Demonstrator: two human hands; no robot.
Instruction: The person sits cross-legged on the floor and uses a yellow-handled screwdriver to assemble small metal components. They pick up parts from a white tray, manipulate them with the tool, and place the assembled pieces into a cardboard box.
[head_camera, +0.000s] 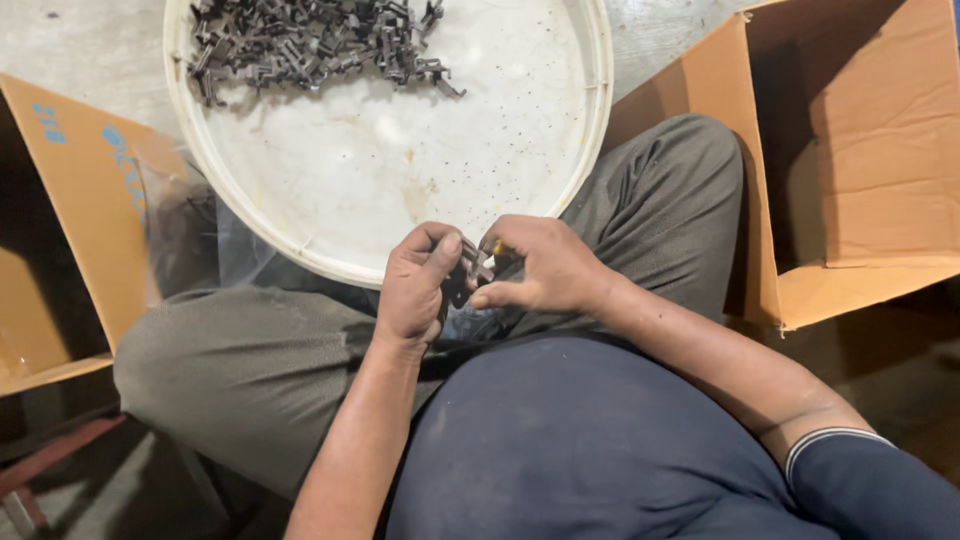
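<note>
Hidden: small dark metal part (468, 272) mostly covered by fingers, shape unclear.
Left hand (418, 288): fingers curled, pinching the part.
Right hand (542, 265): curled, gripping the part's other side.
Part's place: just below white round tray (380, 170).
Tray's far edge: heap of dark metal pieces (310, 42), cut off.
Flanking tray: cardboard boxes (850, 160).

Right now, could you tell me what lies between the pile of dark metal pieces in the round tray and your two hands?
In the head view, only the bare, stained white floor of the tray, then its near rim, separates the pile of metal pieces from the left hand and right hand.
</note>
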